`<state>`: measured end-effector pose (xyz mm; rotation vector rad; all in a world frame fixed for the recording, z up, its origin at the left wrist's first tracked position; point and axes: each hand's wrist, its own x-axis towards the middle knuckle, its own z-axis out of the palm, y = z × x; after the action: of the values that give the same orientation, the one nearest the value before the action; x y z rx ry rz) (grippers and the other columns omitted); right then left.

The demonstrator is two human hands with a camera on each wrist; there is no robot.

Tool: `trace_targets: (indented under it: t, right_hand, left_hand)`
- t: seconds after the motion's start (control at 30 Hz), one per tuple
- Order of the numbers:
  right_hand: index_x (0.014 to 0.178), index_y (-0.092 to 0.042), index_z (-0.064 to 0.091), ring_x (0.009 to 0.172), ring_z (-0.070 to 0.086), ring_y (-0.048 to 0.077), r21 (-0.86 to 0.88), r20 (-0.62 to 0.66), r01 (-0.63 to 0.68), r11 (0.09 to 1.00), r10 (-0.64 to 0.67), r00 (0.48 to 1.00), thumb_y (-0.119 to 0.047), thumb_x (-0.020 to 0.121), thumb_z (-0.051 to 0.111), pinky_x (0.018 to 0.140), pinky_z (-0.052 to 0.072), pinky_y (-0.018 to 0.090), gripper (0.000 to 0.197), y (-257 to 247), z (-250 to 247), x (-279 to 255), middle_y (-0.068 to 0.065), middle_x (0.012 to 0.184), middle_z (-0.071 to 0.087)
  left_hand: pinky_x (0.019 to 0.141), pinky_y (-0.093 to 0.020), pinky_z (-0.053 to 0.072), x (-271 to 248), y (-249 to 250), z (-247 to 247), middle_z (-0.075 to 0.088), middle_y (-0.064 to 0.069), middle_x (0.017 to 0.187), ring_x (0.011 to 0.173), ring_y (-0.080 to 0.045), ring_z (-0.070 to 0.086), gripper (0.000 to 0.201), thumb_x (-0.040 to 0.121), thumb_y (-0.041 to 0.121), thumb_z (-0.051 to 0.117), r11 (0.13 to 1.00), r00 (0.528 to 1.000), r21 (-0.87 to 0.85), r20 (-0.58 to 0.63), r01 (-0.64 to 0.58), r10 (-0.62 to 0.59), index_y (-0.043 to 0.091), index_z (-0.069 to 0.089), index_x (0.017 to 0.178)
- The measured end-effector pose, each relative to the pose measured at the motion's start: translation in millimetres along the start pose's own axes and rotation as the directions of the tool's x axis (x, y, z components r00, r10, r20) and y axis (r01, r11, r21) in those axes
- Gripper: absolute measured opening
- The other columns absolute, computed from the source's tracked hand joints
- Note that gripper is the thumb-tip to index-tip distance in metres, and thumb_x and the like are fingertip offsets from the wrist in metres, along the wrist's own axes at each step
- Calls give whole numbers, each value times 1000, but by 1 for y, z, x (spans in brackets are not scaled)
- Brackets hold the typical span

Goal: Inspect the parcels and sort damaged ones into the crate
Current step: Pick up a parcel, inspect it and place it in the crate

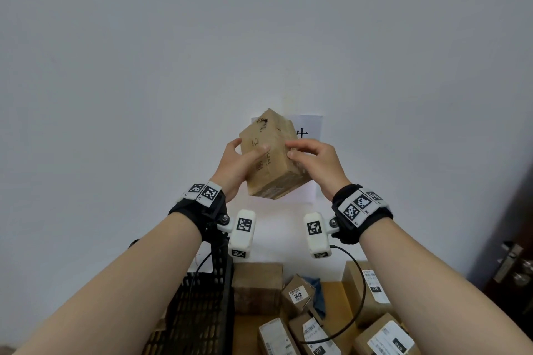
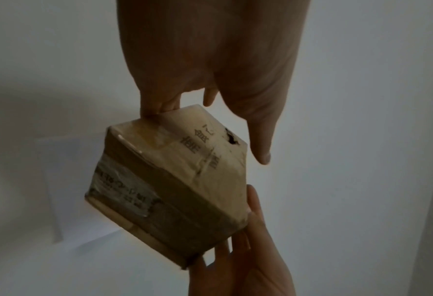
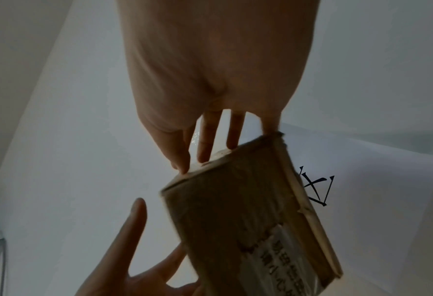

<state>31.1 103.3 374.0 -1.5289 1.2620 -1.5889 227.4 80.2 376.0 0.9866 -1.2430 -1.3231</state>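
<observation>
A worn brown cardboard parcel [image 1: 271, 158] is held up, tilted, in front of the white wall. A dark torn hole [image 1: 264, 121] shows near its top corner, and again as a hole [image 2: 232, 138] in the left wrist view. My left hand [image 1: 236, 160] grips its left side, thumb lying across the front face. My right hand [image 1: 310, 154] holds the right edge with curled fingers. In the right wrist view the right fingertips [image 3: 182, 168] press on the parcel [image 3: 235, 220], whose label is peeling. The black slotted crate [image 1: 199, 305] stands low on the left, under my left forearm.
Several other cardboard parcels [image 1: 297, 294] with white labels lie on the wooden table [image 1: 331, 291] to the right of the crate. A paper sheet [image 1: 308, 127] with a black character hangs on the wall behind the parcel. A dark door with a metal handle [image 1: 512, 264] is at the far right.
</observation>
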Motion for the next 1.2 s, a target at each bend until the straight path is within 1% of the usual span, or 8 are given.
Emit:
trace_targets:
  t: [0.23,0.43,0.67,0.77,0.87,0.97,1.07,1.2]
  right_hand:
    - [95,-22,83,104,71,9,69,-17,62,996,-61,998,-8,92,73,86,59,25,17,-11,6,-3,-6,104,78]
    - [116,-16,75,93,70,14,275,-117,-54,960,89,989,-11,97,68,80,59,28,21,-10,-1,3,4,112,72]
    - [99,-16,76,90,73,20,229,-30,-193,954,205,978,-32,107,51,84,60,36,31,-15,2,-1,3,98,79]
    - [98,-17,74,78,70,13,249,-42,-205,946,222,974,-37,109,44,68,55,28,37,-17,-2,-3,-7,86,75]
    - [95,-20,72,71,65,9,281,-48,-224,933,246,968,-40,109,43,63,50,25,38,-15,-7,-5,-13,79,71]
    - [96,-15,71,75,67,13,315,-30,-248,916,271,962,-42,109,45,65,54,29,39,-11,-11,-5,-8,85,73]
    - [94,-6,70,82,75,20,306,-20,-257,917,276,961,-46,106,50,76,62,34,47,-7,-13,-6,3,92,78]
    - [102,-10,70,81,71,16,283,-42,-214,935,235,971,-40,99,67,67,55,28,30,-3,-12,-6,2,93,76]
  left_hand:
    - [98,-54,55,2,-3,1,58,-6,144,126,-25,62,112,82,39,87,997,997,-30,8,76,-76,19,12,164]
    - [99,-68,50,3,-2,-5,62,-7,131,122,-28,62,98,80,17,85,988,992,-105,78,111,-103,23,25,157]
    - [96,-57,56,1,-7,3,67,-5,133,125,-18,64,77,70,18,82,999,980,-26,195,29,-24,25,48,139]
    - [96,-55,55,5,-9,1,66,-1,135,135,-17,56,62,75,35,83,997,980,-56,197,45,-33,27,59,132]
    - [110,-62,44,6,-5,1,62,7,134,144,-16,41,35,94,56,66,994,979,-67,192,81,-67,28,73,114]
    - [116,-59,40,9,-6,-1,64,10,131,144,-18,42,40,105,55,50,994,984,-39,147,102,-95,26,75,93]
    - [109,-56,50,7,-7,-1,66,1,135,135,-29,54,47,104,61,49,994,984,6,138,111,-110,23,77,105]
    - [103,-54,55,2,-7,2,71,2,119,120,-28,64,51,101,63,53,993,983,56,140,107,-114,17,74,102]
